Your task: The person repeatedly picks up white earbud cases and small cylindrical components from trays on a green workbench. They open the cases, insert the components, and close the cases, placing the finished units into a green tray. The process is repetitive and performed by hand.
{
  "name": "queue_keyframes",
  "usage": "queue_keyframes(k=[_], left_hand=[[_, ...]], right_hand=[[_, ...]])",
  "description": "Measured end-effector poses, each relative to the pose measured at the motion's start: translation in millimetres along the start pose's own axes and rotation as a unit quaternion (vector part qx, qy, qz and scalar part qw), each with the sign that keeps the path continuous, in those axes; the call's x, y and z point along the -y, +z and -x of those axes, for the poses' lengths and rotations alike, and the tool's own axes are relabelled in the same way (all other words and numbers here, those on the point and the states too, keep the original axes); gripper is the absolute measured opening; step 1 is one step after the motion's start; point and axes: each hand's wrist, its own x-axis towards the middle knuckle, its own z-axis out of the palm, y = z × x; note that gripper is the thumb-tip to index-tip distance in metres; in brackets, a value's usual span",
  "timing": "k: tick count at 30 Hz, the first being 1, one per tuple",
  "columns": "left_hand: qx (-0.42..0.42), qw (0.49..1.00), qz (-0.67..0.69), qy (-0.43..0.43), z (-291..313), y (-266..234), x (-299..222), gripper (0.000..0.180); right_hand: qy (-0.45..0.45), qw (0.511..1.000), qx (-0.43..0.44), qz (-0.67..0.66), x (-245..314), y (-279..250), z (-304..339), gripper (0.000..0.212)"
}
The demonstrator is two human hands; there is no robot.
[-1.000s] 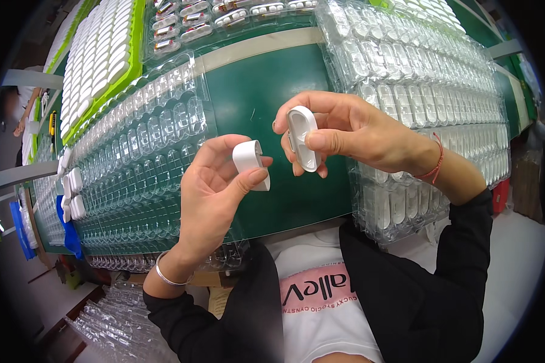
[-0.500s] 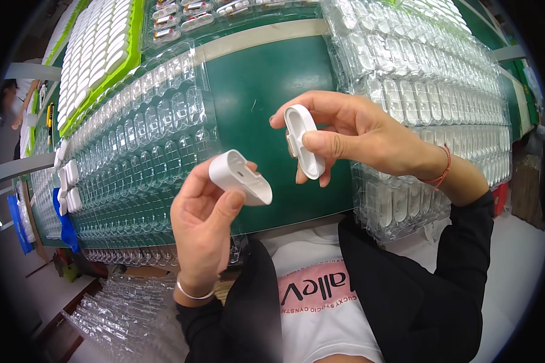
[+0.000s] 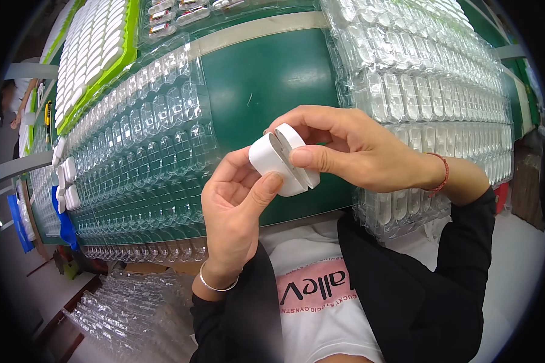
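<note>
My left hand (image 3: pixel 239 202) grips the white plastic body of an earbud case (image 3: pixel 275 169) between thumb and fingers. In my right hand (image 3: pixel 351 145) is the matching shallow white lid (image 3: pixel 292 138), pinched by the thumb and fingertips. Body and lid meet over the green mat, mouths facing each other at a slight angle. A narrow gap shows between them along the near side. The hollow insides are mostly hidden now.
Clear blister trays (image 3: pixel 145 139) lie on the left. More trays, stacked and filled with white parts (image 3: pixel 405 97), stand on the right. A lime-green tray of white pieces (image 3: pixel 97 51) is at the far left. Green mat (image 3: pixel 272 72) spans the middle; loose white pieces (image 3: pixel 71 172) sit at the left edge.
My left hand has moved right and slightly up with the case body, bringing it against the lid. My right hand has lowered slightly and turned the lid toward the body.
</note>
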Motion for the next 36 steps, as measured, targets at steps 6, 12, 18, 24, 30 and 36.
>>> queue_keyframes(k=[6,12,18,24,30,36], left_hand=[[0.002,1.0,0.005,0.024,-1.0,3.0,8.8,0.035],[0.001,0.996,-0.007,0.086,0.2,5.7,22.0,0.032],[0.002,0.997,0.07,0.045,2.0,4.8,16.9,0.035],[0.003,0.996,-0.022,0.085,1.9,8.9,18.3,0.032],[0.035,0.999,0.022,-0.016,4.0,1.9,11.4,0.046],[0.042,0.996,0.042,-0.069,3.5,-2.0,7.6,0.058]], right_hand=[[0.042,0.996,-0.008,0.076,11.2,0.2,4.9,0.03],[-0.081,0.966,-0.054,0.241,1.8,5.6,10.6,0.026],[-0.03,0.993,-0.058,0.1,6.6,8.2,11.1,0.022],[-0.12,0.955,-0.091,0.255,2.5,12.6,15.7,0.02],[0.049,0.997,-0.021,0.062,14.4,6.4,14.5,0.019],[0.093,0.996,0.009,-0.001,11.9,2.0,10.8,0.021]])
